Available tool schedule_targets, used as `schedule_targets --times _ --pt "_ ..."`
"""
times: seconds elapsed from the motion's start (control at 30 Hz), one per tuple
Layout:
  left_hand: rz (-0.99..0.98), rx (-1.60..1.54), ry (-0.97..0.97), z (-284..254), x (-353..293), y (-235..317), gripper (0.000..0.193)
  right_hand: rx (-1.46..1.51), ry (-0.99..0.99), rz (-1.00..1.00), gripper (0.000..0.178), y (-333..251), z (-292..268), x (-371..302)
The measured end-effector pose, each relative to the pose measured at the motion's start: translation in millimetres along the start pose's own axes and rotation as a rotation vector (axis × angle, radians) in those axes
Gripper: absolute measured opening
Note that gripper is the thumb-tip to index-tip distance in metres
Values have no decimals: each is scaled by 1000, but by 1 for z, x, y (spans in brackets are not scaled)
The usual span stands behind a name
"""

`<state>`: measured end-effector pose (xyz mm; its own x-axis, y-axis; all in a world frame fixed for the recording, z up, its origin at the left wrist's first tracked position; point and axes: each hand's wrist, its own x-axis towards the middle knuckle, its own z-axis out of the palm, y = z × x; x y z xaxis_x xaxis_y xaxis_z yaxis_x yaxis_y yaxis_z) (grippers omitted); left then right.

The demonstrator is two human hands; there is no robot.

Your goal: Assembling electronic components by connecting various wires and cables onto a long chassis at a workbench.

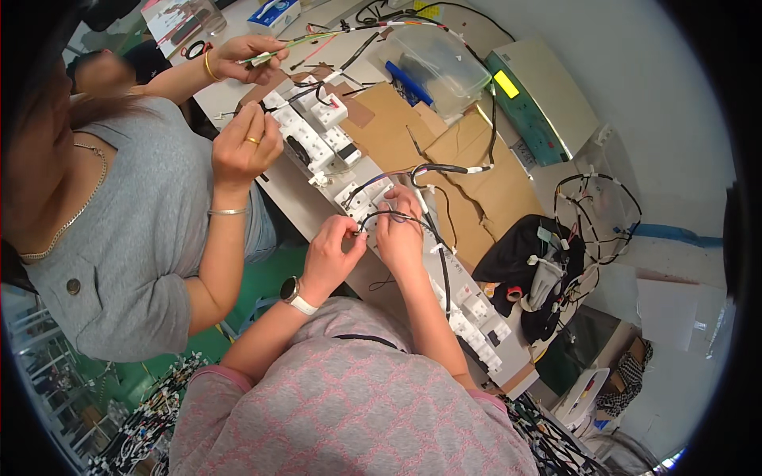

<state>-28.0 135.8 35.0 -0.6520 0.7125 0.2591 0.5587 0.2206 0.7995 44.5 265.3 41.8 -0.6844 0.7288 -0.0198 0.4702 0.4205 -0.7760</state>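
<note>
A black wiring harness (441, 262) runs across a long board with white connector blocks (359, 198). My left hand (333, 252), with a watch on its wrist, pinches the end of a thin black cable at the near edge of the blocks. What sits at the very tip is too small to tell. Just to its right, my right hand (401, 238) has its fingers curled round the harness over the blocks, partly hiding them. To my left, a co-worker's hands hold a green-yellow wire (313, 38) and a small cable end above further white blocks (305, 131).
Cardboard sheets (492, 182) lie behind the board. Beyond are a clear plastic bin (456, 59) with a blue item and a grey-green instrument box (540, 103). A black bag (508, 254) and coiled harnesses (591, 206) sit to the right. More white blocks (476, 325) stand near my right forearm.
</note>
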Motion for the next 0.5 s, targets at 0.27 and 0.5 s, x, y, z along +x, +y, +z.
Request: schedule_targets --times 0.27,0.5 --pt "-206 -216 -56 -4 7 0 17 66 -133 81 35 5 -10 9" --pt "-282 -472 -166 -13 5 -11 12 -68 -39 26 52 6 -4 -5"
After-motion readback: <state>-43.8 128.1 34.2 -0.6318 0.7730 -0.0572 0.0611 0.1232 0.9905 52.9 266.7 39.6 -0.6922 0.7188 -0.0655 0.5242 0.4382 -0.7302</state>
